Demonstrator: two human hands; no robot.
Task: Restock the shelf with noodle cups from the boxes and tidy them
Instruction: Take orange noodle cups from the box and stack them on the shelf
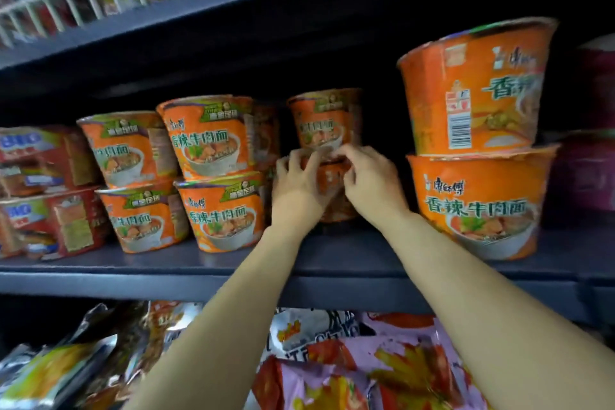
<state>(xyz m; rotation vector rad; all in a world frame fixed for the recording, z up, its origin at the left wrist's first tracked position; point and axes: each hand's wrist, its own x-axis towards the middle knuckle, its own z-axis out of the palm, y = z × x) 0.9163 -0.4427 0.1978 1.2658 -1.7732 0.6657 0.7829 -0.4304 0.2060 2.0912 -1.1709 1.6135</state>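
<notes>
Both hands, left (298,181) and right (369,176), I've got clamped on the lower cup (331,188) deep on the shelf (233,265), and nudging it unevenly could topple the top cup (324,120) stacked above.

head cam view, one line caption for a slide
Both hands, left hand and right hand, reach a rear stack of orange noodle cups on the dark shelf.

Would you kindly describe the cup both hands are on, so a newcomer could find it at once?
Look at the dark middle shelf lined with orange noodle cups. Between the two-high stacks on the left and the big stack at right stands a stack set further back. The lower cup there is the one, gripped by the left hand and right hand.
</notes>
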